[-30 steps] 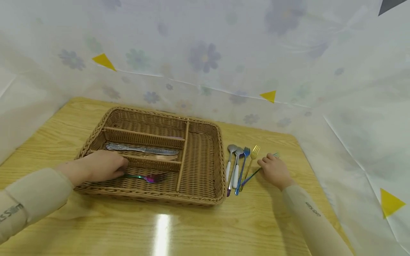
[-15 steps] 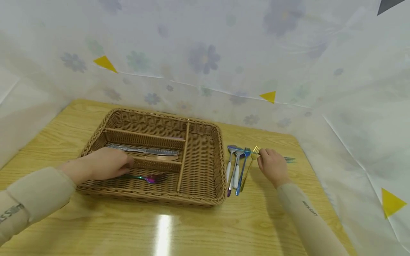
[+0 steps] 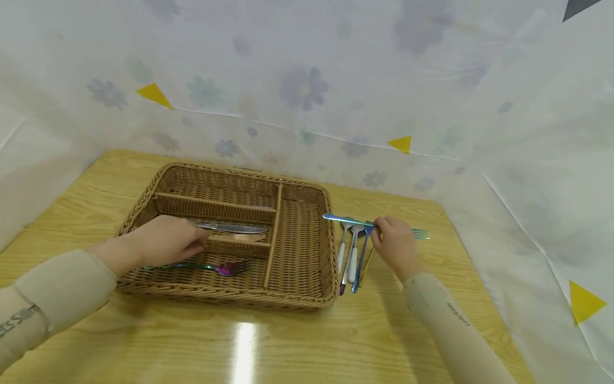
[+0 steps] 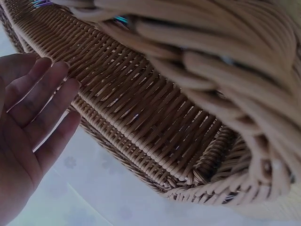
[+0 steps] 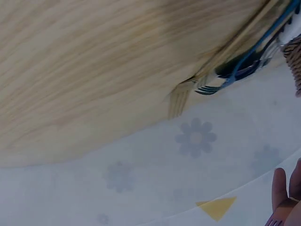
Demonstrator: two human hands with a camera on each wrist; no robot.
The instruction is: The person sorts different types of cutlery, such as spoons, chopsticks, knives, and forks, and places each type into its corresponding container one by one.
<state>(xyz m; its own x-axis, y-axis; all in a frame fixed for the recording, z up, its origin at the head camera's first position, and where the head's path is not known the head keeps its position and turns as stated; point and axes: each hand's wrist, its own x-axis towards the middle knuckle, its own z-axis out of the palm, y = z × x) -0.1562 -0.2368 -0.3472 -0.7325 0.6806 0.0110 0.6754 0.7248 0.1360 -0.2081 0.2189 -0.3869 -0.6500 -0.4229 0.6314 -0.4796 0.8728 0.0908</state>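
My right hand [image 3: 395, 245] pinches a blue-green iridescent fork [image 3: 339, 218] above the table. Its tines point right and its handle reaches left to the rim of the wicker basket [image 3: 225, 300]. My left hand [image 3: 168, 240] hovers over the basket's left part, holding nothing; the left wrist view shows its fingers loosely extended. Below it, in the front compartment, lies a fork with a purple head [image 3: 232, 268]. A silver knife [image 3: 235, 229] and a copper-coloured piece [image 3: 247, 237] lie in the middle compartment. Beneath the held fork are white-handled spoons [image 3: 353, 266], a blue fork [image 3: 360, 266] and a gold fork [image 5: 178, 96].
The basket has a back compartment and a wide right compartment [image 3: 299, 245] with bare wicker showing. Dividers [image 3: 274, 234] stand between the sections. A wooden table [image 3: 168, 346] lies beneath everything, and a pale flowered sheet [image 3: 307, 64] hangs behind and beside it.
My right hand has lifted the iridescent fork off the table, turned it crosswise and carried it left. My left hand has moved slightly right and back, revealing more of the purple-headed fork's handle.
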